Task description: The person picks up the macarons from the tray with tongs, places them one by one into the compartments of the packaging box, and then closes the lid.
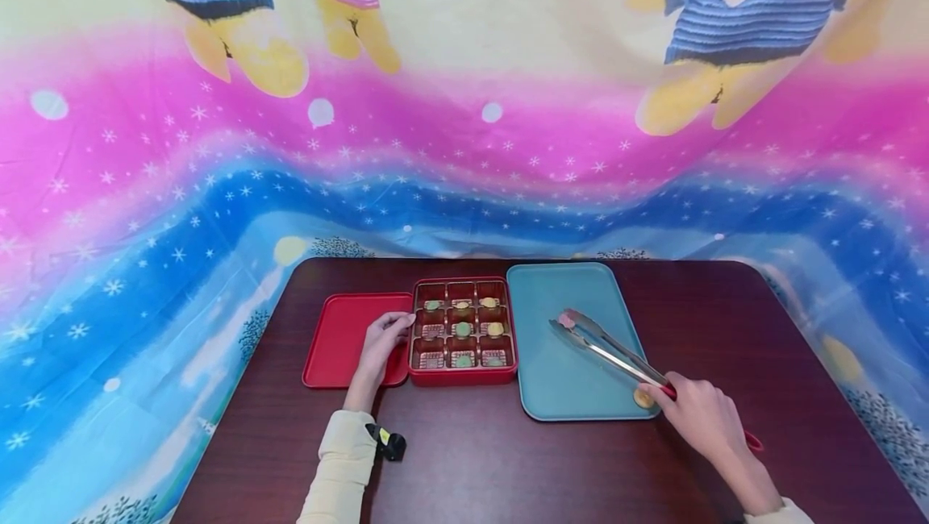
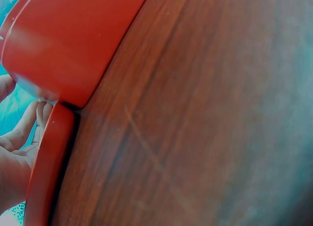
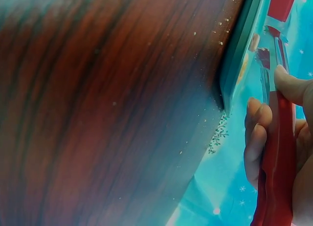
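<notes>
My left hand (image 1: 385,338) rests its fingertips at the left rim of a red sectioned box (image 1: 464,376); its fingers (image 2: 22,128) also show beside the box wall in the left wrist view. Green and yellow round pieces lie in several compartments of the box's clear brown insert. My right hand (image 1: 704,415) grips metal tongs (image 1: 613,359) by their red handles (image 3: 281,152). The tong tips, over the teal tray (image 1: 544,395), are at a small pinkish piece (image 1: 566,319). A golden round cookie (image 1: 643,399) lies at the tray's near right corner.
A flat red lid (image 1: 341,338) lies left of the box, partly under my left forearm in the head view. The dark wooden table (image 1: 464,459) has rounded far corners. A printed cloth (image 1: 464,145) hangs around its back and sides.
</notes>
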Demonstrator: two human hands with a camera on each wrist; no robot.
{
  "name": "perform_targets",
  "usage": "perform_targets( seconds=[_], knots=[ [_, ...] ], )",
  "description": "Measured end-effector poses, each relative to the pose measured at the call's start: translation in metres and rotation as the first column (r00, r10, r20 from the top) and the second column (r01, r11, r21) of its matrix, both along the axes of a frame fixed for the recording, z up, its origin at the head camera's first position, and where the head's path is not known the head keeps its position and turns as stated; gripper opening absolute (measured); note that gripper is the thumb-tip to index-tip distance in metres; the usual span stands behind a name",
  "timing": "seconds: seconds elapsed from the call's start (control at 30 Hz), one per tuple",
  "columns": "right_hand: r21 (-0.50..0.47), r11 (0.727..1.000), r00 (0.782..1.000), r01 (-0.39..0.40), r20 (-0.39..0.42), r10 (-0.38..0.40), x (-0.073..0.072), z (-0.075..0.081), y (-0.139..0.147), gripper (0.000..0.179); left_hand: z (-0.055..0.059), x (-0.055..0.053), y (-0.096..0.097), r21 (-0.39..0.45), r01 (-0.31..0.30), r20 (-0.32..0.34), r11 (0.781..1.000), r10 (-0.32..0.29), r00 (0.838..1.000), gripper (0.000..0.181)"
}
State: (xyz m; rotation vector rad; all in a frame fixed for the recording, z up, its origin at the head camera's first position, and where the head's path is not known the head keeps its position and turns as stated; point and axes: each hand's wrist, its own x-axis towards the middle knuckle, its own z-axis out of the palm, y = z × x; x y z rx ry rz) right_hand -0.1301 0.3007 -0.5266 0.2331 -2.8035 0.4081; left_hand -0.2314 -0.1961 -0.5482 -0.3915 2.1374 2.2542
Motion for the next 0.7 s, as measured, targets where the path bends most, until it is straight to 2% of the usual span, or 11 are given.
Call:
perform_targets(
  seconds=[0.13, 0.33, 0.7],
  knots=[
    [-0.002, 1.0, 1.0, 0.004, 0.013, -0.004, 0.001, 0.001, 0.001, 0.051, -0.012, -0.003, 0.0, 0.015, -0.035, -0.019, 0.999, 0.035, 0.999, 0.029],
    [0.007, 1.0, 1.0, 0.004, 0.014, -0.004, 0.003, 0.001, 0.002, 0.051, -0.013, -0.003, 0.001, 0.009, -0.048, -0.036, 0.999, 0.049, 0.998, 0.026],
    [0.017, 1.0, 0.999, 0.021, 0.032, -0.022, 0.004, 0.0, 0.006, 0.051, -0.012, -0.002, 0.002, -0.003, -0.045, -0.025, 0.999, 0.045, 0.999, 0.029]
  ],
)
